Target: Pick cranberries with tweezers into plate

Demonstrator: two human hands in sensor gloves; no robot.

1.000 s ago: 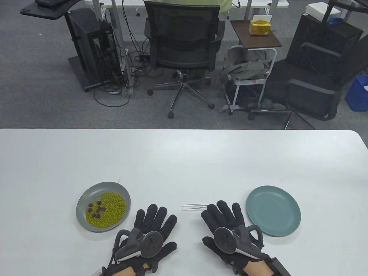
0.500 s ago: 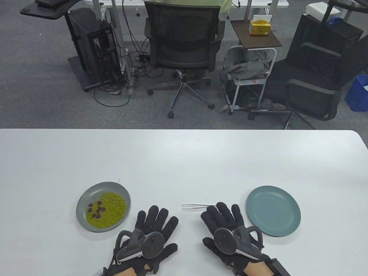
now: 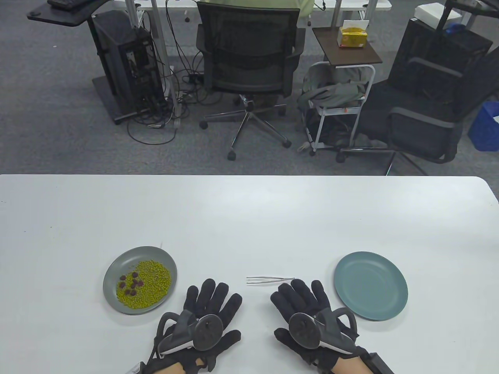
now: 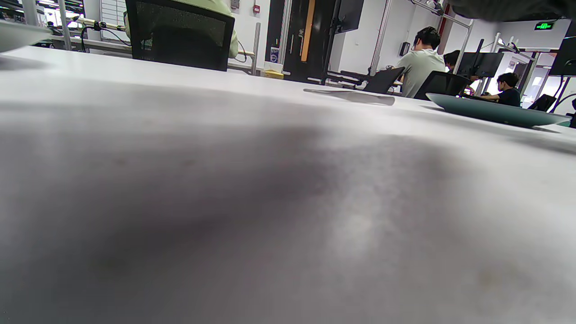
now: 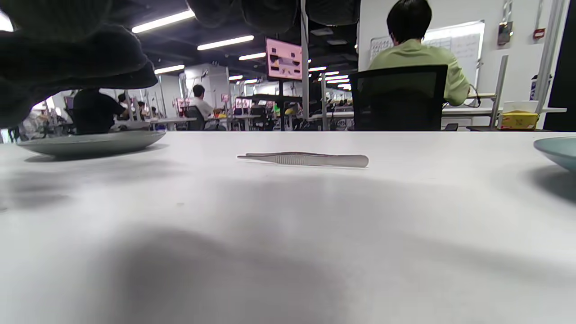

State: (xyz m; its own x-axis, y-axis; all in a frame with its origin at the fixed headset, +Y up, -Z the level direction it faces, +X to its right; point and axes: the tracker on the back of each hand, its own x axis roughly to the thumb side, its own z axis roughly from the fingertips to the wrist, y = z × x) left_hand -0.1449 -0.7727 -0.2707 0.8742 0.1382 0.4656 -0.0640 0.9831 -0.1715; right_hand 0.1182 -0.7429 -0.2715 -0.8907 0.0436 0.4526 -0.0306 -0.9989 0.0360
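Metal tweezers [image 3: 269, 279] lie flat on the white table, tips pointing left; they also show in the right wrist view [image 5: 306, 159]. A grey plate [image 3: 113, 274] at the left holds green beans [image 3: 150, 282] and several dark cranberries [image 3: 130, 282]. An empty teal plate [image 3: 370, 285] sits at the right. My right hand [image 3: 298, 296] lies open just behind the tweezers' right end, holding nothing. My left hand [image 3: 212, 298] rests open on the table between the grey plate and the tweezers, empty.
The white table [image 3: 249, 210] ends at a far edge with office chairs [image 3: 249, 58] and a cart [image 3: 343, 85] on the floor beyond. The teal plate's rim shows in the left wrist view [image 4: 490, 110] and the right wrist view [image 5: 558, 150].
My right hand has drawn back a little toward me, uncovering the right end of the tweezers. The left hand has barely moved.
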